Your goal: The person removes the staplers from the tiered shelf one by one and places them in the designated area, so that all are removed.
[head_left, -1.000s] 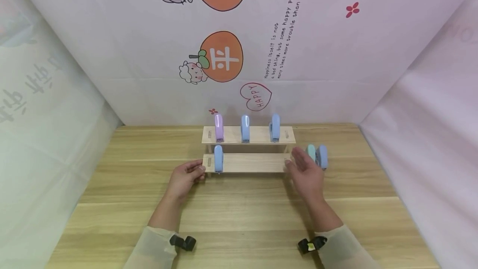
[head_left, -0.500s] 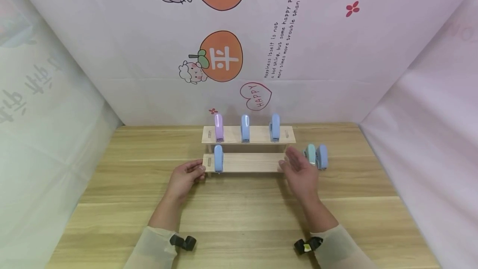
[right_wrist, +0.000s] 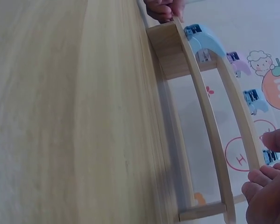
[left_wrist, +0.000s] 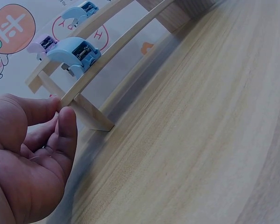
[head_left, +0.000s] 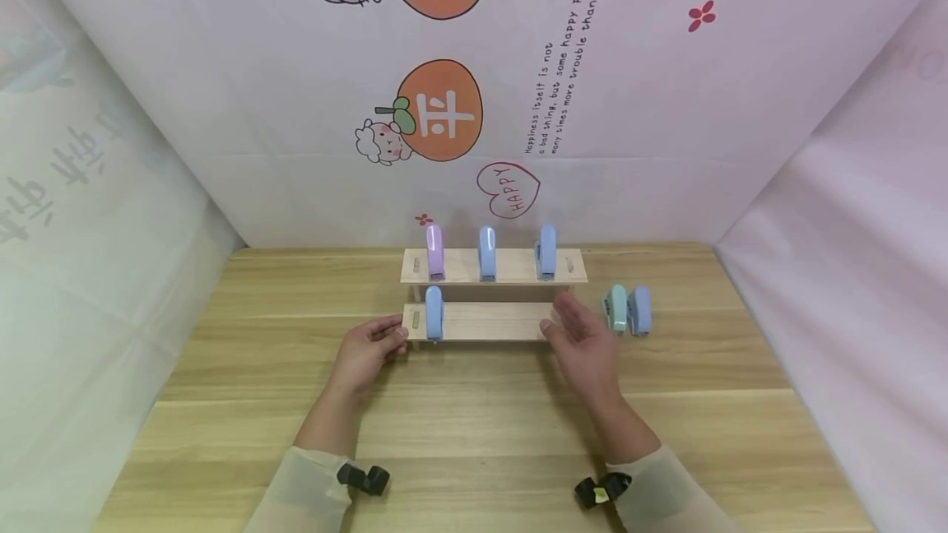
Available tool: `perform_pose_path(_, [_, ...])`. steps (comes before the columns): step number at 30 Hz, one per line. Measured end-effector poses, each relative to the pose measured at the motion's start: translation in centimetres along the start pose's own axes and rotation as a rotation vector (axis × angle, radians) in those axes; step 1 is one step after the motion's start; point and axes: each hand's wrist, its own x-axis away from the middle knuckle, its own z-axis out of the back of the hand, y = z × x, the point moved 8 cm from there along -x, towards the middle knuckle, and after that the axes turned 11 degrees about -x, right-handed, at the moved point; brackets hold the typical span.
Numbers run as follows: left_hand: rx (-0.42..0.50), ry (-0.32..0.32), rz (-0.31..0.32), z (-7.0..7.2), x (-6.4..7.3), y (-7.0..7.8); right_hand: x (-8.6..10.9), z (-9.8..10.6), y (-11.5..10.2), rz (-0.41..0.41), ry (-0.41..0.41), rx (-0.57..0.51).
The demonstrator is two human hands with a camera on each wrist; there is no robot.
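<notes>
A two-tier wooden rack [head_left: 504, 322] stands on the table. My left hand [head_left: 368, 354] pinches the left end of its lower shelf between thumb and fingers, as the left wrist view also shows. A blue stapler-like tool [head_left: 434, 315] with a curved handle and metal mechanism stands upright near that end. On the upper shelf are a purple one [head_left: 435, 253], a blue one [head_left: 486, 255] and another blue one [head_left: 546, 253]. My right hand [head_left: 588, 356], fingers extended, hovers at the lower shelf's right part, hiding that end; whether it touches cannot be told.
A mint green tool [head_left: 617, 308] and a blue tool [head_left: 640, 311] of the same kind stand on the wooden table [head_left: 474, 426] right of the rack. A printed white cloth [head_left: 629, 187] rises behind the table, with more white cloth at both sides.
My right hand has moved left over the lower shelf's right end, away from the mint and blue tools, which show more fully now. My left hand has kept its place.
</notes>
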Motion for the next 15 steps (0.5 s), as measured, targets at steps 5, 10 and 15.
perform_pose_path(5, [0.012, -0.003, 0.001, 0.0, 0.1, 0.1, 0.1, -0.5, 0.2, 0.001, -0.008, -0.009])
perform_pose_path(10, [0.019, 0.002, 0.0, 0.0, 0.1, 0.1, 0.1, -1.0, 0.4, -0.009, -0.011, -0.011])
perform_pose_path(15, [0.014, 0.0, -0.004, -0.1, 0.1, 0.1, 0.3, -1.5, 0.9, -0.047, -0.018, -0.04])
